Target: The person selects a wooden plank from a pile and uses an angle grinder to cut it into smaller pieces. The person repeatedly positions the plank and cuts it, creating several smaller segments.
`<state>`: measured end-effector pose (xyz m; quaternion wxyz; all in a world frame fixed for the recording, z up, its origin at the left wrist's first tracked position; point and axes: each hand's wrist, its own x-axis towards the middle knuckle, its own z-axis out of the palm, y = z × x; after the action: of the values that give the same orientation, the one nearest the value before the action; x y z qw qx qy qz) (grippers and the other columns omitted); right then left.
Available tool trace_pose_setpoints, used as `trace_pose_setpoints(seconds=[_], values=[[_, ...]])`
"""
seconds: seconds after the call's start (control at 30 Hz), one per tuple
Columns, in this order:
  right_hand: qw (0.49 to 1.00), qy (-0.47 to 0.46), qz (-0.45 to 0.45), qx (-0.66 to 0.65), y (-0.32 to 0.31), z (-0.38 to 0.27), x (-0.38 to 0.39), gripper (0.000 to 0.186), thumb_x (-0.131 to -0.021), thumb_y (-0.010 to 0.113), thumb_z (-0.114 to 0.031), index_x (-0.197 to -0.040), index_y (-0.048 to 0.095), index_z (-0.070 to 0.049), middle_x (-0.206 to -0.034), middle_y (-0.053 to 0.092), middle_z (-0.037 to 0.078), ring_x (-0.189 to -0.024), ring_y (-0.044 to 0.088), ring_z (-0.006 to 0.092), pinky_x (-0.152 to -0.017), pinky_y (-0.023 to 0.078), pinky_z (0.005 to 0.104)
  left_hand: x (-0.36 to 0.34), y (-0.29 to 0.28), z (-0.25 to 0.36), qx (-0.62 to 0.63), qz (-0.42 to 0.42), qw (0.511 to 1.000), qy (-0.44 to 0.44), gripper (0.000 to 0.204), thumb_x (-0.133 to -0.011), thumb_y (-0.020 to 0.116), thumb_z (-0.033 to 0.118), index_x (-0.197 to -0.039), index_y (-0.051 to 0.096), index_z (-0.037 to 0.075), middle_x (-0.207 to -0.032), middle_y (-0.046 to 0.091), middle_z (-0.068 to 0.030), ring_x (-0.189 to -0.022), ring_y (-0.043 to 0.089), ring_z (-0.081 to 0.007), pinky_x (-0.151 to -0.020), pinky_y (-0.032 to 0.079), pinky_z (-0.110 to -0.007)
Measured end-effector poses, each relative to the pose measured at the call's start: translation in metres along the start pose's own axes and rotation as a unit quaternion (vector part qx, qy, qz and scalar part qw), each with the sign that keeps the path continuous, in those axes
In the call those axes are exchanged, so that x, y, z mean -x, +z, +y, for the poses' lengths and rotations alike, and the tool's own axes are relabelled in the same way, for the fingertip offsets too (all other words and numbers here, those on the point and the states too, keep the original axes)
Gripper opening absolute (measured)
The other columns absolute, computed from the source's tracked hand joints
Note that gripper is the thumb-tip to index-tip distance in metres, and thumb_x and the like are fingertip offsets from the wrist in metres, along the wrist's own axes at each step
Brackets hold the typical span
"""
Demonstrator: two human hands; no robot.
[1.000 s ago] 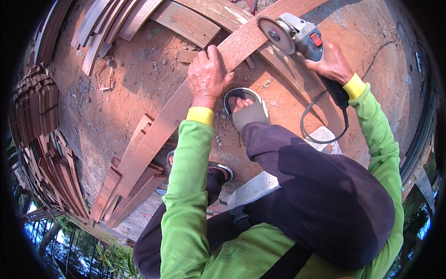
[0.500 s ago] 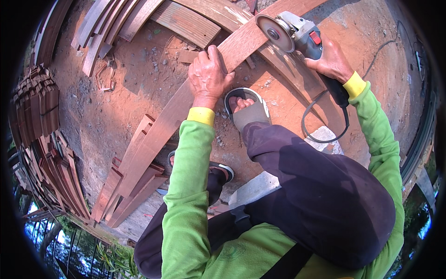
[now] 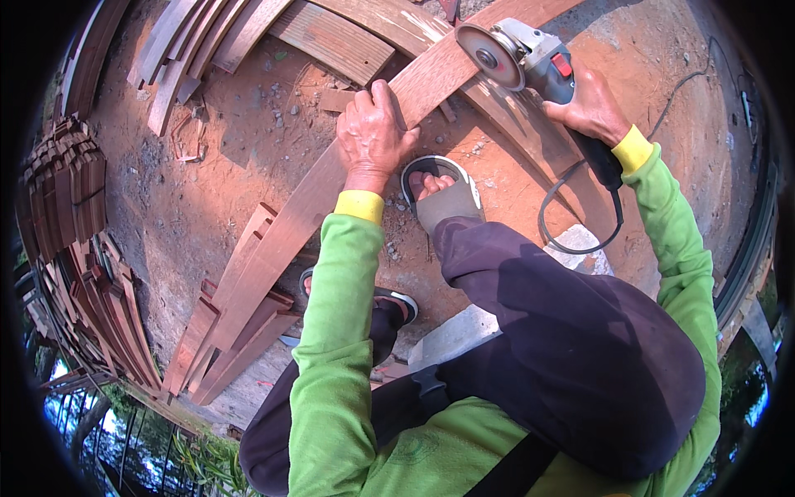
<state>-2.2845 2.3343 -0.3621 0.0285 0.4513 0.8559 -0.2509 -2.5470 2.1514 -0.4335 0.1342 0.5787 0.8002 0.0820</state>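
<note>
A long reddish-brown wooden plank runs slantwise from the lower left to the top right. My left hand grips it near its middle, fingers over the far edge and thumb along the near one. In my right hand is a grey angle grinder with a red switch, held around its body. The grinder's round disc stands on edge at the plank's near side; whether it touches the wood I cannot tell. Beneath the plank crosses another board, lying on the ground.
Several boards lie at the top left, and stacked wood strips stand at the far left. The grinder's black cord loops beside a pale block. My sandalled foot is close to the plank, on reddish dirt.
</note>
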Motion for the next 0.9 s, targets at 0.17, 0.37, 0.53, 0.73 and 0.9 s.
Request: trace_pose_setpoints(seconds=[0.17, 0.37, 0.53, 0.73, 0.9], values=[[1.0, -0.003, 0.001, -0.002, 0.0, -0.002, 0.0, 0.057, -0.066, 0.077, -0.026, -0.102, 0.056, 0.013, -0.083, 0.065, 0.03, -0.079, 0.068, 0.039, -0.074, 0.054, 0.0427, 0.0, -0.001, 0.001, -0.003, -0.008, 1.0, -0.005, 0.081, -0.059, 0.088, 0.037, -0.122, 0.045, 0.008, -0.099, 0.059, -0.0149, -0.09, 0.063, -0.0338, -0.077, 0.052, -0.044], [1.0, 0.002, -0.008, 0.008, 0.0, 0.0, -0.001, 0.058, -0.066, 0.077, -0.026, -0.103, 0.056, 0.013, -0.083, 0.065, 0.03, -0.08, 0.068, 0.0392, -0.074, 0.054, 0.0427, 0.0, 0.002, 0.0, -0.003, 0.001, 1.0, -0.001, 0.081, -0.059, 0.088, 0.036, -0.121, 0.045, 0.008, -0.098, 0.059, -0.0149, -0.09, 0.063, -0.0338, -0.076, 0.052, -0.044], [1.0, 0.0, -0.01, -0.006, -0.004, -0.004, -0.003, 0.059, -0.067, 0.077, -0.026, -0.104, 0.055, 0.013, -0.083, 0.064, 0.031, -0.081, 0.068, 0.0399, -0.075, 0.054, 0.0428, -0.001, 0.002, -0.001, 0.004, 0.004, 1.0, -0.001, 0.08, -0.058, 0.088, 0.035, -0.12, 0.046, 0.007, -0.097, 0.058, -0.0146, -0.089, 0.063, -0.0339, -0.075, 0.052, -0.044], [1.0, 0.007, -0.011, 0.001, -0.001, -0.002, -0.004, 0.061, -0.066, 0.077, -0.027, -0.105, 0.054, 0.014, -0.083, 0.065, 0.03, -0.081, 0.068, 0.0404, -0.075, 0.054, 0.0423, 0.0, -0.001, 0.001, 0.012, 0.001, 1.0, -0.013, 0.078, -0.057, 0.088, 0.034, -0.119, 0.048, 0.007, -0.094, 0.057, -0.0134, -0.087, 0.063, -0.0332, -0.075, 0.052, -0.043], [0.999, 0.039, -0.027, 0.006, -0.006, -0.014, -0.005, 0.061, -0.065, 0.078, -0.027, -0.102, 0.053, 0.014, -0.084, 0.065, 0.032, -0.083, 0.068, 0.0427, -0.075, 0.054, 0.0434, 0.001, -0.003, 0.001, 0.021, 0.003, 1.0, -0.017, 0.078, -0.057, 0.088, 0.032, -0.12, 0.049, 0.008, -0.094, 0.057, -0.0127, -0.087, 0.063, -0.0327, -0.075, 0.051, -0.043]])
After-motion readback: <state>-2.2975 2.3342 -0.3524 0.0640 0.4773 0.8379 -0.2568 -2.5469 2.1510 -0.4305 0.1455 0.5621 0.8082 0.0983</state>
